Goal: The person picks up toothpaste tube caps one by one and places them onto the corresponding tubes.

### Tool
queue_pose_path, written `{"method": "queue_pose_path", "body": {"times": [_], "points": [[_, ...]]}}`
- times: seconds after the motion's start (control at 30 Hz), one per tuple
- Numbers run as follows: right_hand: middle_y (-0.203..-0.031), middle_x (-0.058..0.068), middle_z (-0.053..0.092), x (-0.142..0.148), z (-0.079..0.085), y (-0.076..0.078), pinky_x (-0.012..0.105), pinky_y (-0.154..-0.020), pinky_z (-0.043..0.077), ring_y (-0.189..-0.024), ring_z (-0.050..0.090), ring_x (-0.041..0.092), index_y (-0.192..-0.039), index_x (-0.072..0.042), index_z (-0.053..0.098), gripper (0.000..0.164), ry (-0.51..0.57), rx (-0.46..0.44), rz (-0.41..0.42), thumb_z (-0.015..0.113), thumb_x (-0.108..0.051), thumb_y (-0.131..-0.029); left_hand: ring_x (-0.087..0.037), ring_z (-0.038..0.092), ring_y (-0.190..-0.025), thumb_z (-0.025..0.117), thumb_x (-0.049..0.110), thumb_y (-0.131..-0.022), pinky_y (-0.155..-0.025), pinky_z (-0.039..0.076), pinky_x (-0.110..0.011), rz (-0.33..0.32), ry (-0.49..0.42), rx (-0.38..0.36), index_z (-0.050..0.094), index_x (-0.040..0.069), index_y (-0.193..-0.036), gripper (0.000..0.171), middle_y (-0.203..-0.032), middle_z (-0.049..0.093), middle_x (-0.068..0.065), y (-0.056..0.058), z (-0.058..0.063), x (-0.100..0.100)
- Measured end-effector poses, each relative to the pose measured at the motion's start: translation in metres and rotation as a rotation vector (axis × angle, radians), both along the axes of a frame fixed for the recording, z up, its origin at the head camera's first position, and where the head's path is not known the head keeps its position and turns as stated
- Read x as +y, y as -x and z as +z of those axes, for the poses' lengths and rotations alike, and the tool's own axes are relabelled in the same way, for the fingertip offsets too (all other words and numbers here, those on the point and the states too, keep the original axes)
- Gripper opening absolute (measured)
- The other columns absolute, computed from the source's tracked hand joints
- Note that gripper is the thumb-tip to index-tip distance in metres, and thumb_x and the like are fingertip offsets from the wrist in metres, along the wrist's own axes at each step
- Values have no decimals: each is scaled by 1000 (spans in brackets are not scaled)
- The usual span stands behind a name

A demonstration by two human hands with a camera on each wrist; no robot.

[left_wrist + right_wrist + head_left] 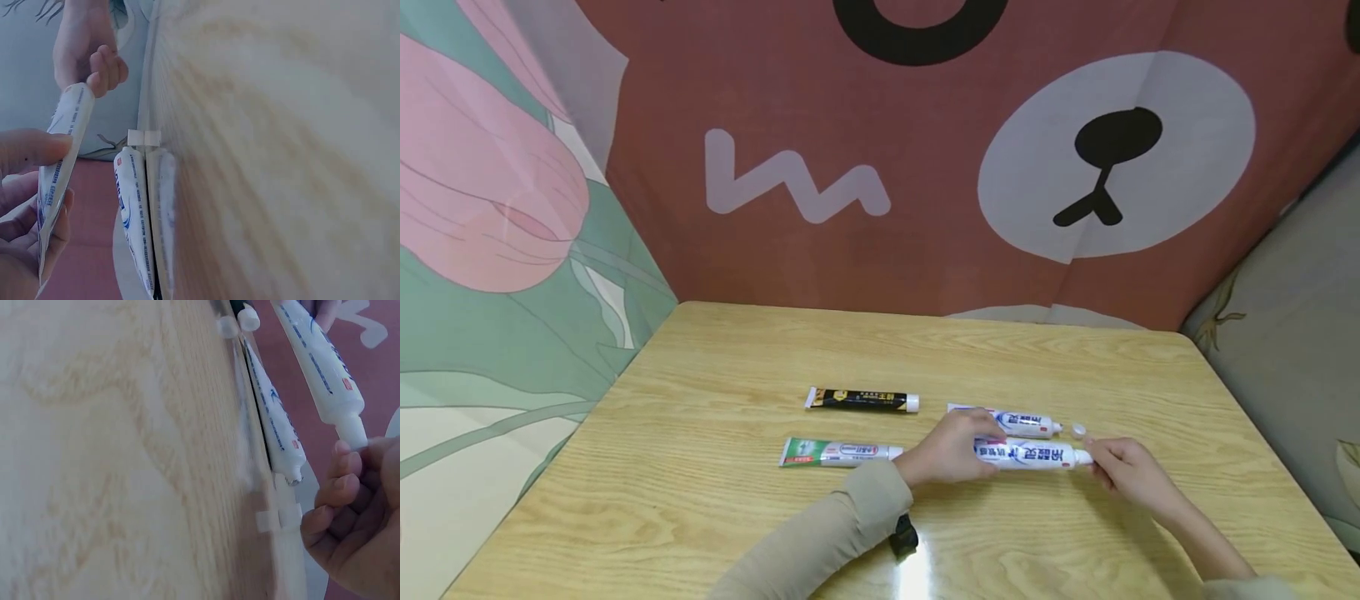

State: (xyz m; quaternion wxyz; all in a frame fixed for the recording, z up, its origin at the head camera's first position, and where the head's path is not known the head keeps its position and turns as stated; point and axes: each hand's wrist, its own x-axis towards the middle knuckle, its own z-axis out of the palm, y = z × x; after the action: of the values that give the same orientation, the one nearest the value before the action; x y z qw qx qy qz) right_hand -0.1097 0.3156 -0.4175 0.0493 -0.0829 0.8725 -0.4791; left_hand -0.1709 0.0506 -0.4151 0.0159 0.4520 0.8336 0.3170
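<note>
My left hand [951, 450] grips a white toothpaste tube with blue print [1028, 455] by its body, thumb on one face and fingers on the other in the left wrist view. At the tube's right end, my right hand [1133, 475] pinches the white cap [352, 431] between thumb and fingertips. The cap sits on the tube's neck. Just behind the held tube lies a similar white toothpaste tube [1028, 424], its nozzle bare. A loose white cap [1078, 430] stands on the table beside that nozzle.
A black toothpaste tube [861, 400] with a white cap lies farther back to the left. Left of my left hand lies a green and silver toothpaste tube [841, 452]. All rest on a wooden table [700, 517], with a printed cloth [925, 250] hanging behind it.
</note>
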Motion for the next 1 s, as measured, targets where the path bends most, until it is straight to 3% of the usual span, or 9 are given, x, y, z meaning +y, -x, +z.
{"method": "queue_pose_path", "body": {"times": [0.07, 0.17, 0.3, 0.43, 0.53, 0.63, 0.8, 0.9, 1.0], "points": [[-50, -6, 43, -1, 0, 0, 22, -36, 30, -42, 34, 1, -69, 11, 56, 46, -2, -74, -12, 36, -17, -100, -7, 53, -104, 78, 17, -68, -95, 32, -17, -11, 22, 31, 68, 9, -103, 37, -104, 63, 3, 0, 1, 2], [-52, -5, 46, 0, 1, 0, 21, -38, 34, -44, 37, 2, -72, 14, 57, 50, -4, -115, 1, 33, -20, -100, -4, 53, -101, 79, 17, -68, -92, 33, -15, -9, 27, 3, 69, 10, -102, 36, -102, 63, 4, 0, 1, 1], [-65, -1, 55, 2, 7, 2, 24, -46, 43, -54, 48, 6, -87, 14, 59, 39, 24, -36, 23, 36, -16, -99, -2, 53, -97, 80, 15, -66, -85, 36, -11, 6, -15, -56, 69, 10, -102, 37, -101, 63, 4, 1, 0, -2], [-85, 2, 62, 7, 12, 1, 29, -60, 51, -73, 59, 12, -106, 15, 53, 25, 81, 46, 98, 49, -5, -93, -3, 53, -99, 80, 16, -67, -86, 36, -12, 17, -38, -84, 69, 10, -102, 38, -103, 64, 4, 2, 1, -3], [-87, 6, 64, 7, 13, -1, 30, -63, 52, -76, 62, 14, -103, 14, 54, 22, 92, 68, 140, 56, -2, -88, -4, 52, -102, 80, 17, -67, -89, 36, -16, 32, -42, -102, 68, 11, -103, 39, -106, 63, 5, 2, 2, -4], [-76, 9, 62, 5, 12, 0, 29, -58, 51, -68, 60, 12, -90, 11, 58, 14, 76, 89, 160, 52, -2, -90, -5, 52, -104, 80, 17, -67, -91, 35, -18, 42, -36, -108, 68, 12, -104, 39, -107, 63, 5, 2, 2, -4], [-61, -1, 55, 0, 11, 2, 26, -44, 43, -53, 50, 4, -72, 14, 55, 41, 90, 10, 144, 36, -10, -99, -5, 51, -104, 79, 17, -68, -88, 36, -15, 46, -33, -117, 68, 11, -105, 40, -108, 61, 5, 0, 2, -3], [-60, -2, 55, -2, 11, 3, 25, -43, 42, -52, 48, 4, -72, 17, 55, 49, 90, -21, 113, 31, -15, -101, -4, 52, -100, 79, 15, -68, -83, 38, -13, 48, -50, -140, 67, 10, -105, 40, -108, 61, 4, 0, 3, -3], [-65, 2, 58, -1, 11, 3, 26, -46, 44, -55, 51, 6, -83, 17, 57, 40, 69, 24, 100, 35, -12, -100, -3, 52, -98, 80, 15, -67, -82, 38, -13, 58, -57, -147, 67, 11, -105, 40, -108, 61, 4, 0, 3, -4]]}}
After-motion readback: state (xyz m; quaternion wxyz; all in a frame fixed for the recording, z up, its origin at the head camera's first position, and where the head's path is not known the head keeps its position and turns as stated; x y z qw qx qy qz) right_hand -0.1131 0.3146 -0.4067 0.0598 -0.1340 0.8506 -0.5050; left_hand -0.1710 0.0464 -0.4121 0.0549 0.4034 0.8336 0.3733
